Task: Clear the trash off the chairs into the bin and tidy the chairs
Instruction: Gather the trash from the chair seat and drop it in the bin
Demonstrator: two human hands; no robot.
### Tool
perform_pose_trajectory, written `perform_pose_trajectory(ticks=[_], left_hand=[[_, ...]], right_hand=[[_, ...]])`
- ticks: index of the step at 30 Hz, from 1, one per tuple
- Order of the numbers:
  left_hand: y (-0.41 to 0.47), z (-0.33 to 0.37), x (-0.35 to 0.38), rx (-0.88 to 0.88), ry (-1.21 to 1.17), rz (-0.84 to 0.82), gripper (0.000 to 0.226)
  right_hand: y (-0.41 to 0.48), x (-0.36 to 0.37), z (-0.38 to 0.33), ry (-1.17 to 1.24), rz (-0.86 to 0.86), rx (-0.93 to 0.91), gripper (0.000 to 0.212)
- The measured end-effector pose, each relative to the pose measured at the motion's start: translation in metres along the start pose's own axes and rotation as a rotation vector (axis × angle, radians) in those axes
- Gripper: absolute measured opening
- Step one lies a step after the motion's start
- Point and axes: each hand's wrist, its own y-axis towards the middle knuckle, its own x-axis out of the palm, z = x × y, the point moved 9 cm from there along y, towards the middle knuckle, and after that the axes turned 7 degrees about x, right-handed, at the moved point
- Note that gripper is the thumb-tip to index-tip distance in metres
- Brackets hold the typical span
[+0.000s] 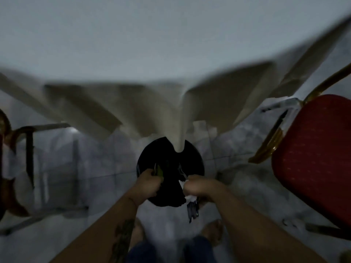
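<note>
Bare feet [213, 231] stand on the tiled floor [245, 152] below both hands. The left hand [150, 184] is closed on what looks like a greenish wrapper [161, 172]; the right hand [195, 186] is fisted around white paper [190, 198], both over the black bin [191, 158]. Release squarely above the opening, so nothing lands near the red chair [315, 158].

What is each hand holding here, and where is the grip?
Left hand clutches something greenish over the black bin; right hand clutches crumpled white trash. Blur hides exact grip points.
</note>
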Motion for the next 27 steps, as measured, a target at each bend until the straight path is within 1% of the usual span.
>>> perform_pose_trajectory(ticks=[1,2,4,6,7,8,9,12,14,16,18,19,21,24,27], left_hand=[[0.003,-0.004,-0.001,-0.003,-0.01,-0.017,0.003],[0.003,-0.007,-0.003,0.006,-0.001,-0.03,0.002],[0.003,-0.011,-0.009,0.033,0.024,-0.052,0.002],[0.003,-0.022,-0.021,0.044,0.047,-0.072,0.014],[0.003,-0.028,-0.028,0.037,0.052,-0.075,0.021],[0.004,-0.034,-0.035,0.028,0.052,-0.072,0.023],[0.004,-0.04,-0.043,0.026,0.047,-0.069,0.02],[0.006,-0.054,-0.062,0.019,0.013,-0.069,0.021],[0.009,-0.064,-0.074,0.024,0.005,-0.063,0.023],[0.008,-0.07,-0.081,0.031,0.01,-0.06,0.02],[0.008,-0.074,-0.085,0.042,0.023,-0.071,0.029],[0.009,-0.077,-0.086,0.044,0.033,-0.074,0.036],[0.011,-0.08,-0.087,0.051,0.058,-0.07,0.042],[0.013,-0.082,-0.086,0.075,0.09,-0.066,0.04],[0.011,-0.085,-0.084,0.073,0.103,-0.065,0.041]], right_hand=[[0.004,0.007,-0.006,0.005,0.002,0.017,0.014],[0.006,0.015,-0.011,0.006,-0.009,0.038,0.013],[0.01,0.021,-0.02,-0.009,-0.005,0.063,0.018],[0.011,0.02,-0.028,-0.046,0.065,0.062,0.019],[0.012,0.021,-0.032,-0.05,0.087,0.055,0.015],[0.013,0.022,-0.036,-0.063,0.101,0.041,0.009],[0.015,0.024,-0.04,-0.086,0.121,0.028,0.006],[0.019,0.023,-0.048,-0.161,0.186,0.049,0.01],[0.024,0.023,-0.05,-0.137,0.219,0.065,0.014],[0.029,0.021,-0.051,-0.116,0.281,0.061,0.014],[0.033,0.016,-0.051,-0.065,0.372,0.037,0.041],[0.033,0.014,-0.051,-0.037,0.416,0.023,0.051],[0.032,0.013,-0.053,0.019,0.479,-0.023,0.06],[0.03,0.011,-0.052,0.078,0.546,-0.089,0.061],[0.025,0.014,-0.051,0.065,0.582,-0.116,0.049]])
